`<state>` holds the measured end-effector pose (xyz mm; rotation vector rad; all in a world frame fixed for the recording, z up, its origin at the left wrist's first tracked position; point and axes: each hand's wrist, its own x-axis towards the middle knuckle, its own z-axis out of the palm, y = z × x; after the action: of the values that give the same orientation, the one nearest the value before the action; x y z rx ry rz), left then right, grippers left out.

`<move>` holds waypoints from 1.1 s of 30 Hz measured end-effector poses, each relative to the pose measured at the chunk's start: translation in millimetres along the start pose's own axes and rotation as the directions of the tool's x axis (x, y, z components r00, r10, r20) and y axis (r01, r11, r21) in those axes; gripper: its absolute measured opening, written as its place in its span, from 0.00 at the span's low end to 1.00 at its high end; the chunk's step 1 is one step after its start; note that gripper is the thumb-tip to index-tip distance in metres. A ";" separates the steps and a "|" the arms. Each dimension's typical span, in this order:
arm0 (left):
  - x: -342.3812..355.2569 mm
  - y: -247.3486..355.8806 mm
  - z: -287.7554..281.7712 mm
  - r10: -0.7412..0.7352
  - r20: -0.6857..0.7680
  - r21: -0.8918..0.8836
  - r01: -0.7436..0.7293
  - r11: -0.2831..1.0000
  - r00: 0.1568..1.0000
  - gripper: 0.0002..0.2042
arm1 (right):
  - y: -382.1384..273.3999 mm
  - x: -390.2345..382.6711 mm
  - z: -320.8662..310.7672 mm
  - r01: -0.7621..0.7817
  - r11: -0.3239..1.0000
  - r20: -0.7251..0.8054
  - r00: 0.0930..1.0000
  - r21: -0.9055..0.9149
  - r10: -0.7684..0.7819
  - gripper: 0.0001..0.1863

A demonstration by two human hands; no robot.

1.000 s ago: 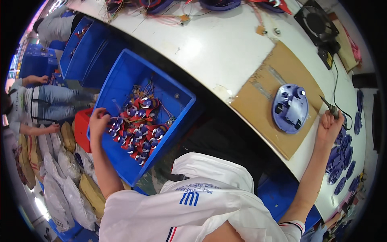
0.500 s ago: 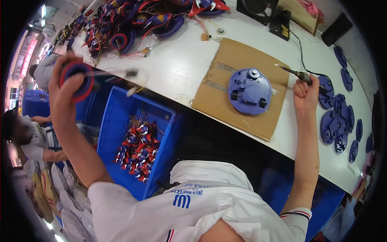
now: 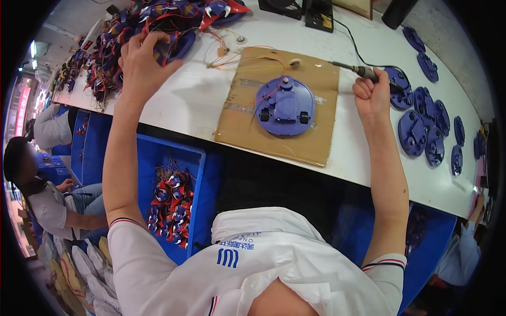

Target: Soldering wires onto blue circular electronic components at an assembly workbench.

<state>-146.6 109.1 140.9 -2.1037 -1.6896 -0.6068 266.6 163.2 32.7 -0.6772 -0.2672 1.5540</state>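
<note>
White, smooth and lightly glossy, the surface [image 3: 352,139] stretches ahead of the body, with a plain wall beyond the right hand. Between the hands, nearer the right, lies a rounded purple plastic base [image 3: 285,117], its moulded face up, with a raised boxy middle and two small black wheels. Beneath it is a flat sheet of brown cardboard [image 3: 263,143], patched with shiny clear tape. Thin red and yellow wires [image 3: 253,60] curl over its far edge, beside a small round part [image 3: 294,63]. The right hand [image 3: 372,97] is closed around the dark handle of a soldering iron [image 3: 365,73], its slim metal tip pointing toward the cardboard. Well apart from it, the left hand [image 3: 141,66] has thumb and fingers spread over a tangled heap of glossy red and purple parts [image 3: 113,58]; whether its fingertips touch one is unclear. More purple bases [image 3: 412,132] lie to the right of the right hand. Below the left hand, a blue plastic bin [image 3: 198,171] holds red, white and purple pieces [image 3: 171,208].
</note>
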 end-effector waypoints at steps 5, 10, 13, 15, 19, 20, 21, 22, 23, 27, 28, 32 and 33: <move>-30.1 20.0 21.0 -0.028 0.032 0.157 0.023 0.987 0.999 0.26 | -2.1 -11.3 6.7 0.033 0.999 0.021 0.999 -0.001 -0.033 0.09; -58.1 76.7 28.8 0.201 -0.014 -0.335 -0.194 0.922 0.979 0.26 | 1.5 -31.2 25.6 0.086 0.993 0.056 0.995 -0.082 -0.082 0.09; -75.3 111.9 33.8 0.319 -0.109 -0.490 -0.329 0.807 0.942 0.20 | 4.9 -42.5 31.5 0.118 0.981 0.067 0.992 -0.157 -0.109 0.10; -79.0 119.7 35.6 0.352 -0.114 -0.497 -0.361 0.789 0.929 0.19 | 6.5 -46.3 33.7 0.104 0.982 0.098 0.991 -0.160 -0.089 0.10; -79.7 130.9 43.3 0.417 -0.119 -0.629 -0.394 0.671 0.901 0.16 | 10.2 -49.9 33.1 0.087 0.981 0.128 0.990 -0.172 -0.065 0.10; -76.5 134.9 43.8 0.391 -0.145 -0.680 -0.378 0.628 0.909 0.14 | 11.6 -49.8 32.5 0.082 0.980 0.130 0.990 -0.182 -0.059 0.10; -72.8 138.7 43.6 0.362 -0.167 -0.728 -0.363 0.582 0.917 0.13 | 13.2 -49.4 31.9 0.077 0.978 0.133 0.990 -0.192 -0.052 0.10; -69.3 141.4 43.0 0.331 -0.187 -0.771 -0.347 0.534 0.925 0.11 | 15.2 -48.7 31.5 0.070 0.977 0.136 0.990 -0.202 -0.043 0.10; -63.7 143.1 43.8 0.170 -0.193 -0.889 -0.246 0.387 0.966 0.06 | 14.8 -50.2 32.2 0.073 0.975 0.135 0.990 -0.208 -0.046 0.10; -28.7 96.2 23.6 -0.423 0.168 -0.832 -0.102 -0.545 0.890 0.12 | 10.5 -51.9 28.9 0.078 0.964 0.134 0.990 -0.254 -0.045 0.10; -24.7 64.6 15.8 -0.384 0.151 -0.859 -0.072 -0.507 0.911 0.12 | 11.0 -52.2 30.0 0.077 0.964 0.137 0.990 -0.256 -0.043 0.10; -35.5 73.9 8.0 -0.580 0.186 -0.923 0.344 0.173 0.793 0.13 | 17.0 -51.6 32.7 0.105 0.942 0.065 0.994 -0.320 -0.089 0.11; -42.3 92.3 10.1 -0.531 0.318 -0.866 0.468 0.175 0.785 0.12 | 20.1 -51.2 31.0 0.106 0.941 0.061 0.994 -0.321 -0.091 0.11</move>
<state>-63.3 60.6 107.4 -1.9031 -2.3253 -2.3274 230.8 118.4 59.3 -0.8713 -0.5917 1.4439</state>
